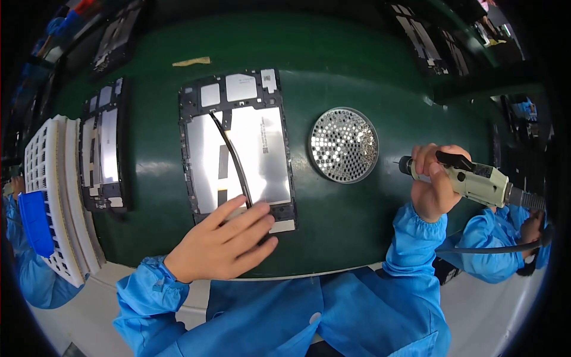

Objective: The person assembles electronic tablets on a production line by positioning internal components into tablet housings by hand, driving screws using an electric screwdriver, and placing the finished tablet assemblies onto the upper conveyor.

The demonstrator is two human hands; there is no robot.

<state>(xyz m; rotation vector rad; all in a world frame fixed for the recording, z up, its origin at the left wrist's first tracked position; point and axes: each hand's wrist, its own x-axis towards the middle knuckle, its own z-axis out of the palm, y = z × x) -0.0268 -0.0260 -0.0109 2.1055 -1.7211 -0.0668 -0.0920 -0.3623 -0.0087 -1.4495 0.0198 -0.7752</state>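
A tablet's inner assembly [264, 157], silver plates in a black frame, lies on the green bench in front of me. My left hand [223, 241] rests over its near end, fingers spread and flat. A thin black strip [234, 156] runs lengthwise across the silver plate, its near end passing under my fingers. In my right hand [436, 181] is a pale green electric screwdriver [476, 183], gripped round its body with the bit pointing left. Between the two hands, right of the assembly, sits a round metal tray [343, 146] with many small holes, some filled with shiny screws.
Another tablet assembly [104, 146] lies at left, beside stacked white foam trays [53, 196] with a blue piece [35, 223] on them. More assemblies [416, 35] lie far right. A yellowish strip [191, 62] is on the green bench [333, 53]. A co-worker's blue sleeve [491, 244] shows at right.
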